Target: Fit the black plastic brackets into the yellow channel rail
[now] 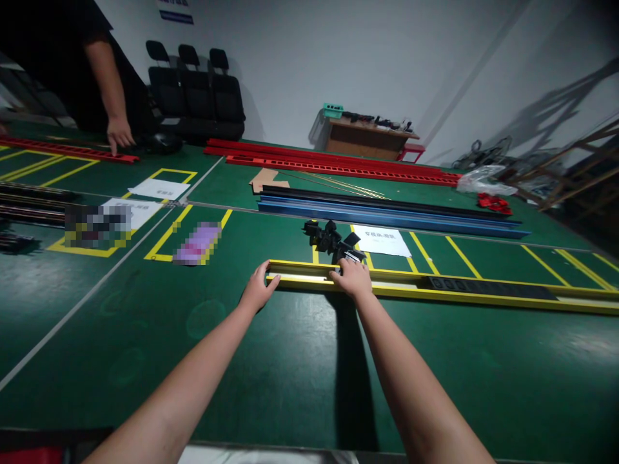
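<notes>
A long yellow rail (483,299) lies across the green table, its channel facing up, with black inserts (488,287) in its right part. My left hand (260,287) grips the rail's left end between thumb and fingers. Further along, my right hand (353,277) has its fingers closed down at the channel; a small piece seems to be under the fingertips, mostly hidden. Just behind the rail is a pile of small black parts (329,237), close to my right hand. A white paper label (382,240) lies beside them.
Blue and black rails (387,211) lie behind, then red rails (338,162). A person's hand (119,134) touches a red rail (62,149) at the back left. Black rods (31,209) and a pixelated purple item (197,243) are on the left. A plastic bag (486,180) sits at the right.
</notes>
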Demonstrator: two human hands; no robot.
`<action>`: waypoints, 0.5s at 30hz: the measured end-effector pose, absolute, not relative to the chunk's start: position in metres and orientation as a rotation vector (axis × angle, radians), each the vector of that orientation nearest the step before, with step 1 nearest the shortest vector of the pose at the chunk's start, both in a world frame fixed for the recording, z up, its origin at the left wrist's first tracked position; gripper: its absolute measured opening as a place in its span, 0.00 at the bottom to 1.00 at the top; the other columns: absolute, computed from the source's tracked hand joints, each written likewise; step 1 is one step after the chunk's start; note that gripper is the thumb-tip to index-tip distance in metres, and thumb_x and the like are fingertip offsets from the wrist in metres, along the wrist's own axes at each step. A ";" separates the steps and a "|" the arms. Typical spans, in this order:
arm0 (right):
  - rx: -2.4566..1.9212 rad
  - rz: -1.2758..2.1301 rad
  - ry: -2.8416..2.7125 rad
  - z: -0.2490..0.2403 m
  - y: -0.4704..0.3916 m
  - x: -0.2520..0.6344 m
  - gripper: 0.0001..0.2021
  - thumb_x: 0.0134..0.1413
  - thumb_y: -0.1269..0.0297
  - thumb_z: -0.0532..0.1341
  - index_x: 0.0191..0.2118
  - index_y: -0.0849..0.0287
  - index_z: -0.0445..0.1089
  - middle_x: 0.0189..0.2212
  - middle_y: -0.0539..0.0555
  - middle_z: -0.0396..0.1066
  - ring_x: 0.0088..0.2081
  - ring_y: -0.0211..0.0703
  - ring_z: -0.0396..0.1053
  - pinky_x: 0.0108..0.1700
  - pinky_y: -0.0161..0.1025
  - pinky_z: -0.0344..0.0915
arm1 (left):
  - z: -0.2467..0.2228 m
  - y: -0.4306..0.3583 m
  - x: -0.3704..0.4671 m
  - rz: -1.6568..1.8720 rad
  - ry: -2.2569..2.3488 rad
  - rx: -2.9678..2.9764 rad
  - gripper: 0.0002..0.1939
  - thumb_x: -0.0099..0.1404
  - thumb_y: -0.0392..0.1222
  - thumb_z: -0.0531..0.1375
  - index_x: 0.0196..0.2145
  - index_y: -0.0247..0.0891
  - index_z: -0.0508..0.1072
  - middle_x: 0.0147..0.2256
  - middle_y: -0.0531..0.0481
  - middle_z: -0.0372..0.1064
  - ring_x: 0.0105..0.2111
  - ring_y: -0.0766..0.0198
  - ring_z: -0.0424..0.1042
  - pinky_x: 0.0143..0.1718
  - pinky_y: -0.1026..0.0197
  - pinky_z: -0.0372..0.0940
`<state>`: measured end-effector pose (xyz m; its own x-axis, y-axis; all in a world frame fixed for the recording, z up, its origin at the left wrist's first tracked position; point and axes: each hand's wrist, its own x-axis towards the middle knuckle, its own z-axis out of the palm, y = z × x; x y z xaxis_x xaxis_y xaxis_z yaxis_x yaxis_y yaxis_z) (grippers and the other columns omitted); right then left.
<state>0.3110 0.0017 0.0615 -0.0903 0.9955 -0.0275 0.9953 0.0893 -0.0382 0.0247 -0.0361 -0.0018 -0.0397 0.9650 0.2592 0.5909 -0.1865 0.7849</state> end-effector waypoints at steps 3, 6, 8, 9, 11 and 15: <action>-2.137 0.049 -2.305 0.062 0.002 0.311 0.17 0.54 0.53 0.50 0.43 0.57 0.65 0.44 0.58 0.66 0.47 0.52 0.59 0.48 0.47 0.51 | -0.002 -0.036 0.025 1.114 1.639 1.800 0.28 0.61 0.51 0.54 0.57 0.36 0.57 0.53 0.39 0.62 0.52 0.55 0.64 0.55 0.50 0.59; -2.144 0.044 -2.303 0.062 0.000 0.310 0.17 0.54 0.53 0.49 0.43 0.57 0.65 0.44 0.59 0.66 0.47 0.52 0.59 0.48 0.47 0.51 | -0.001 -0.036 0.025 1.111 1.634 1.803 0.28 0.62 0.51 0.54 0.57 0.36 0.57 0.53 0.39 0.62 0.53 0.55 0.64 0.55 0.50 0.59; -2.149 0.032 -2.302 0.062 -0.001 0.309 0.18 0.55 0.53 0.48 0.43 0.57 0.65 0.44 0.59 0.66 0.47 0.52 0.59 0.48 0.47 0.51 | -0.002 -0.036 0.025 1.115 1.634 1.801 0.28 0.61 0.51 0.54 0.56 0.36 0.57 0.53 0.39 0.62 0.52 0.55 0.64 0.55 0.50 0.59; -2.152 0.024 -2.300 0.062 -0.002 0.308 0.18 0.55 0.52 0.48 0.43 0.57 0.66 0.44 0.58 0.66 0.47 0.52 0.59 0.48 0.47 0.50 | -0.002 -0.036 0.025 1.119 1.635 1.800 0.28 0.61 0.51 0.54 0.56 0.36 0.57 0.53 0.39 0.62 0.52 0.55 0.64 0.55 0.50 0.59; -2.159 0.013 -2.295 0.062 -0.002 0.307 0.19 0.55 0.51 0.49 0.43 0.57 0.66 0.43 0.58 0.67 0.47 0.52 0.60 0.48 0.47 0.50 | -0.002 -0.035 0.025 1.126 1.642 1.800 0.28 0.61 0.50 0.54 0.56 0.36 0.58 0.52 0.39 0.63 0.52 0.55 0.64 0.55 0.50 0.59; -2.098 0.063 -2.327 0.065 0.000 0.313 0.24 0.52 0.42 0.50 0.42 0.56 0.66 0.42 0.57 0.67 0.47 0.52 0.60 0.48 0.47 0.51 | -0.002 -0.035 0.024 1.139 1.653 1.803 0.28 0.60 0.50 0.54 0.56 0.36 0.59 0.52 0.39 0.63 0.52 0.54 0.64 0.55 0.49 0.59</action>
